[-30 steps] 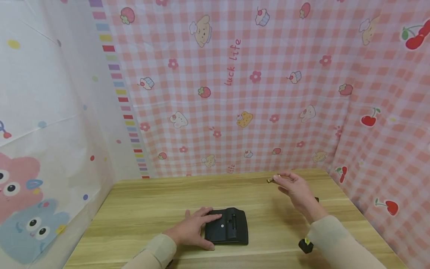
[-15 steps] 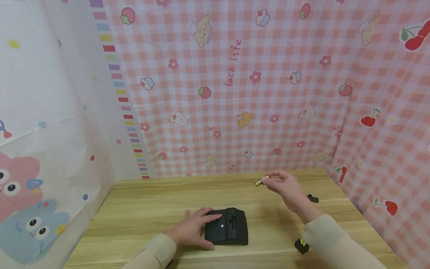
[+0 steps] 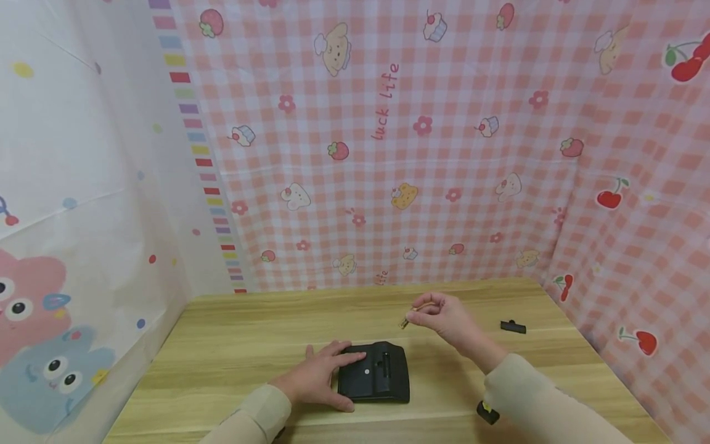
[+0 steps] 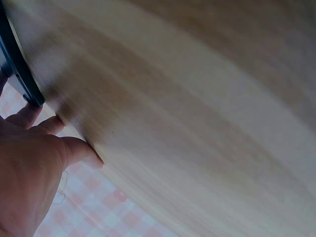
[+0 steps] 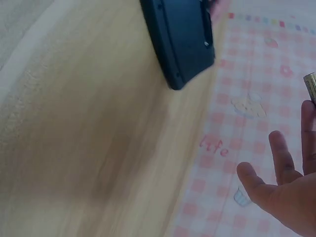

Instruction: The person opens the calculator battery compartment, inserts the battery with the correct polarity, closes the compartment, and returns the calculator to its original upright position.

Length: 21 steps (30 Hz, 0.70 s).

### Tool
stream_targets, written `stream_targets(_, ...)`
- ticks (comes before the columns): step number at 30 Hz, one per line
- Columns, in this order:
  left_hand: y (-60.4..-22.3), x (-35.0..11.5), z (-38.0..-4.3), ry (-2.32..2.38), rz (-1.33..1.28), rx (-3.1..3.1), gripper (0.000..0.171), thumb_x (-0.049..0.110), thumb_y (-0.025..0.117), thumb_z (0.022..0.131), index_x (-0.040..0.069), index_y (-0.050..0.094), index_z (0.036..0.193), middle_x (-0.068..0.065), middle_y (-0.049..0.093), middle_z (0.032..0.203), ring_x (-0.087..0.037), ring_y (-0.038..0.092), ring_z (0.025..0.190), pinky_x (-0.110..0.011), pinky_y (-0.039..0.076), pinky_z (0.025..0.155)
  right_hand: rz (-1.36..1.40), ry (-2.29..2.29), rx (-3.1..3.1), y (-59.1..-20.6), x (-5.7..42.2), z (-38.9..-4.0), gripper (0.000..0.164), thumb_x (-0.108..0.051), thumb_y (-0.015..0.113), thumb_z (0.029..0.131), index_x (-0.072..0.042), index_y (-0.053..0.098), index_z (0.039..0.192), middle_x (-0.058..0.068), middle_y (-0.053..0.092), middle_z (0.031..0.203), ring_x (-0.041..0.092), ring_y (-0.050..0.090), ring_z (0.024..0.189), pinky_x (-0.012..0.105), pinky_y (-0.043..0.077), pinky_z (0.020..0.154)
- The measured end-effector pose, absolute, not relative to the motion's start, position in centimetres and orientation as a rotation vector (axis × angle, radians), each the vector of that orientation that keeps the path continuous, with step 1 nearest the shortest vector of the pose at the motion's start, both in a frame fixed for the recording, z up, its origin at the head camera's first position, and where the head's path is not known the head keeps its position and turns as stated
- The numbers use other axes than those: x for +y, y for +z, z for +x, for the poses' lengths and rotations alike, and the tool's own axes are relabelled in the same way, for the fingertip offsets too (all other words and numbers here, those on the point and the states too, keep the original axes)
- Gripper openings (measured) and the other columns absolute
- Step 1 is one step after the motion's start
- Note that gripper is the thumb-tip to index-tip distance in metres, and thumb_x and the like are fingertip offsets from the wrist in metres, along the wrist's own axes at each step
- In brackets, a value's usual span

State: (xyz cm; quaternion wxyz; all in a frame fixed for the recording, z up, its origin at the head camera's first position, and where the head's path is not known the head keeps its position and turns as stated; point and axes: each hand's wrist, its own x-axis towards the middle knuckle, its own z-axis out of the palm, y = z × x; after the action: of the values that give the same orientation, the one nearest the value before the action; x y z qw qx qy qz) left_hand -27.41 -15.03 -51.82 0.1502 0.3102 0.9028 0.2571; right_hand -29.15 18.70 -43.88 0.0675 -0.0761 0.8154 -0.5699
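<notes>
A flat black calculator-like device lies on the table with a narrow open battery slot showing on its upper face. My left hand rests on its left side, fingers spread and fairly straight over the top, thumb by the near edge. In the left wrist view, part of that hand shows beside the device's dark edge. Beyond the device and a little to its right, my right hand pinches a small gold-coloured battery between thumb and forefinger, above the table. The battery's end shows at the right wrist view's margin.
A small black piece with a little tab lies on the table at the right. A black object with a yellow patch sits near my right sleeve. A checked pink cloth hangs behind the table.
My right hand has carried the battery left and nearer to the device. The small black piece at the right has come into full view. My left hand and the device have stayed put.
</notes>
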Motion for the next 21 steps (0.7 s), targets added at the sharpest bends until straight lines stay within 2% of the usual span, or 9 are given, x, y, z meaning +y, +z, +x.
stream_targets(7,-51.9,-15.0,-27.6,0.726,0.885,2.596,0.095,0.056,0.091,0.081,0.042,0.044,0.163,-0.011,0.029,0.176,-0.046,0.022,0.164,-0.090,0.005,0.118,-0.355,-1.686,2.436,-45.1,16.9,-29.0,0.034,-0.023,0.083,0.096,-0.001,0.069,0.117,0.010,0.083,0.099,0.019,0.077,0.096,0.035,0.059,0.088)
stream_targets(11,-52.1,-15.0,-27.8,0.725,0.886,2.597,0.095,0.058,0.090,0.081,0.042,0.043,0.163,-0.011,0.028,0.176,-0.046,0.022,0.164,-0.090,0.005,0.118,-0.397,-1.639,2.440,-45.7,16.1,-28.7,0.031,-0.022,0.083,0.096,-0.002,0.069,0.114,0.010,0.083,0.098,0.016,0.076,0.093,0.031,0.055,0.083)
stream_targets(21,-52.4,-15.1,-28.0,0.720,0.884,2.600,0.096,0.061,0.090,0.080,0.046,0.043,0.162,-0.009,0.029,0.176,-0.044,0.023,0.164,-0.090,0.005,0.118,-0.408,-1.567,2.483,-47.2,15.0,-28.4,0.026,-0.017,0.087,0.091,-0.004,0.070,0.105,0.002,0.078,0.084,0.010,0.062,0.075,0.024,0.046,0.063)
